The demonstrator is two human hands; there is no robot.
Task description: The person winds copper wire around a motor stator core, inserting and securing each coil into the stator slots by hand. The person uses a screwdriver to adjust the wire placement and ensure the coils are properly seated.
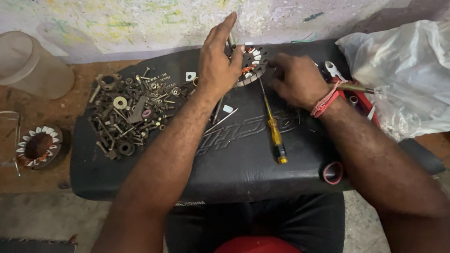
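Head view: left hand (pixel 216 61) fingers spread, resting on round copper-wound stator ring (pixel 249 65) at far centre of black padded seat (pixel 243 164); right hand (pixel 294 79) grip pinched on ring's right edge. Ring likely heavy, stiff; windings fragile, so hold by rim.

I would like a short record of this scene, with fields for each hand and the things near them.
surface: black padded seat
left hand: rests on the round wound stator with white and copper teeth, fingers spread
right hand: curled at the stator's edge
nearby tool: yellow-handled screwdriver
left side: pile of grey metal bolts and washers
right side: clear plastic bag
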